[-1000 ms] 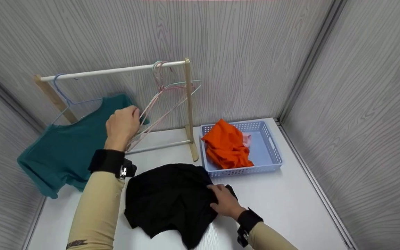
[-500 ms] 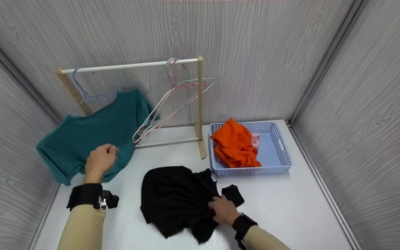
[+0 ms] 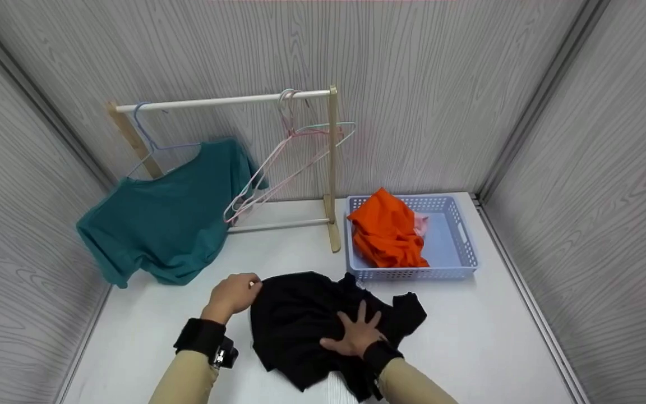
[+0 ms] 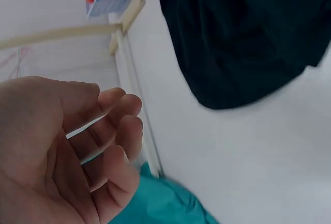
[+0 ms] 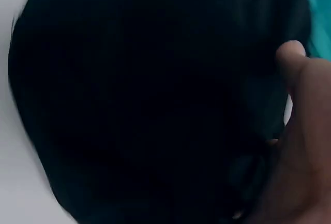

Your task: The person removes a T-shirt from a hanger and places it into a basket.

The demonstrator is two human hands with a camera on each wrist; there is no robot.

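- Two hands in the head view, both at the black garment (image 3: 295, 314), which lies rumpled on the counter (image 3: 502, 336) in front of the basket (image 3: 413, 274) and the rack (image 3: 216, 101).
- Same view: right hand (image 3: 356, 335) spread over the cloth, fingers splayed; left hand (image 3: 235, 293) by its left edge, loosely curled. Teal top (image 3: 177, 207) already hung.
- Step in hand, I'd judge: flattening the black garment.
- Left wrist view: fingers bent, pinching nothing, a gap between them and the cloth.
- Right wrist view: thumb against dark fabric; other fingers mostly lost in the dark.
- Next move seems to call for the left hand drawing that edge straight while the right anchors.
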